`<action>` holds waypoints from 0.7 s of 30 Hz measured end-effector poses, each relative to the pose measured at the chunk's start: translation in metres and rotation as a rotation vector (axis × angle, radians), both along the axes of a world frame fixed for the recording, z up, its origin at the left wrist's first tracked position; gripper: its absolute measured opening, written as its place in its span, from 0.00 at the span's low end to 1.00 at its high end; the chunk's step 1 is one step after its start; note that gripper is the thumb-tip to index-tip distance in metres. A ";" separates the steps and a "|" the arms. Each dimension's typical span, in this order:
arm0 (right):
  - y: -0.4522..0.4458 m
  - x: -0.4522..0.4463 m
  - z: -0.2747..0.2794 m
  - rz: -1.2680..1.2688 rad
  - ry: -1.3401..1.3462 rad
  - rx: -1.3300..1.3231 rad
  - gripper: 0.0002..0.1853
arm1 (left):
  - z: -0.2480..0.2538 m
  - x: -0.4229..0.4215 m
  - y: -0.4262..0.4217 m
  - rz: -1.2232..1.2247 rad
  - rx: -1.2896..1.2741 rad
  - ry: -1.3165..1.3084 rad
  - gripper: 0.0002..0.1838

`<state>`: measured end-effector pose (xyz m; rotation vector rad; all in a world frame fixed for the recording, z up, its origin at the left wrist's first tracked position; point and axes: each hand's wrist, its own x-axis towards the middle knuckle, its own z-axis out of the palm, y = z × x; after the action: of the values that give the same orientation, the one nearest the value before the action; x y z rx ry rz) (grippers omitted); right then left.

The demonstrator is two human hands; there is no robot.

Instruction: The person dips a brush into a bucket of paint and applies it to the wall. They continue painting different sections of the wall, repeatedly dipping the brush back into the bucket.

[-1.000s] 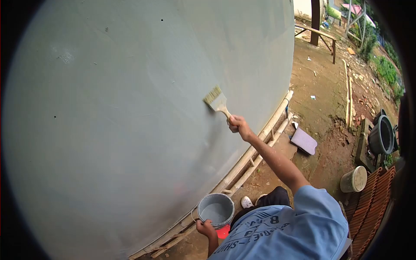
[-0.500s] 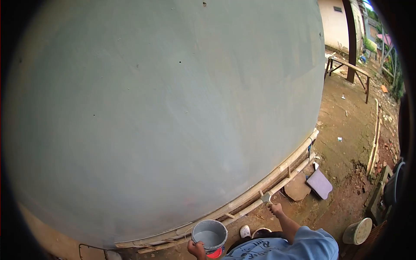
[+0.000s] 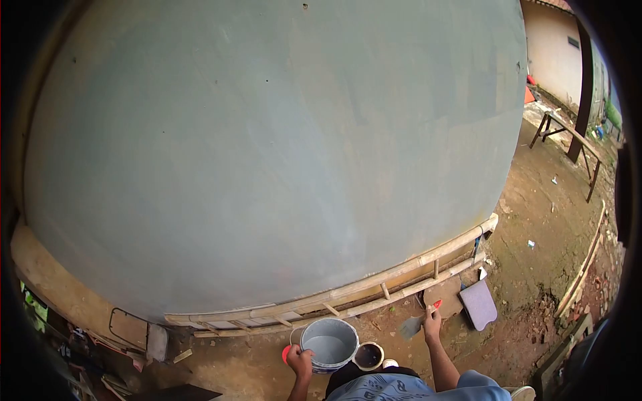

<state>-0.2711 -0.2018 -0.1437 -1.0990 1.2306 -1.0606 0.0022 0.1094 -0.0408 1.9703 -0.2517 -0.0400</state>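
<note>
My left hand [image 3: 299,361] is closed on the rim of a dark bucket [image 3: 329,342] that holds grey liquid. Out to the right, my right hand [image 3: 433,323] grips the handle of a paint brush [image 3: 412,327], whose head points left, low over the ground and away from the wall. Part of the handle shows red at the fingers. A large grey-green wall [image 3: 281,174] fills the middle of the view. Just right of the bucket sits a small round container [image 3: 368,356] with dark contents, and a red object [image 3: 286,353] shows at the bucket's left.
A bamboo ladder [image 3: 384,289] lies along the wall's foot. Beyond its right end are a purple board [image 3: 478,305] and a flat brown piece [image 3: 443,296] on the ground. A wooden bench [image 3: 576,135] stands at the upper right, and a chair [image 3: 156,342] at lower left.
My right hand has come down from the wall with the brush. The view has swung, bringing the ladder's full length and the small container into sight. My left hand still holds the bucket.
</note>
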 end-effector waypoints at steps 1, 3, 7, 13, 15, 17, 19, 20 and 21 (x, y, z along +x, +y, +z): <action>-0.001 -0.003 -0.008 -0.043 -0.050 0.028 0.18 | 0.001 -0.005 -0.004 0.003 -0.010 0.017 0.17; -0.005 -0.013 -0.023 -0.103 -0.122 0.152 0.20 | 0.006 -0.020 -0.008 0.002 -0.022 0.059 0.17; 0.002 -0.032 0.003 -0.053 -0.240 0.405 0.20 | 0.020 -0.036 -0.017 -0.070 0.079 0.026 0.18; 0.031 -0.042 0.023 0.032 -0.072 0.445 0.19 | 0.023 -0.041 -0.018 -0.204 0.182 -0.087 0.17; 0.048 -0.049 0.029 0.061 -0.020 0.445 0.18 | 0.023 -0.036 -0.016 -0.260 0.229 -0.145 0.15; 0.068 -0.053 0.040 0.006 0.014 0.514 0.17 | 0.021 -0.031 -0.016 -0.301 0.309 -0.209 0.14; 0.088 -0.063 0.046 -0.060 0.047 0.578 0.17 | 0.012 -0.026 -0.017 -0.365 0.343 -0.239 0.11; 0.094 -0.071 0.039 -0.075 0.043 0.580 0.17 | 0.000 -0.022 -0.015 -0.397 0.361 -0.281 0.11; 0.102 -0.078 0.039 -0.111 0.047 0.583 0.17 | -0.010 -0.018 -0.015 -0.429 0.381 -0.323 0.11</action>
<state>-0.3487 -0.1002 -0.1043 -0.6116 1.5253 -0.6862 -0.0158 0.0945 -0.0509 2.2603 -0.9338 -0.0491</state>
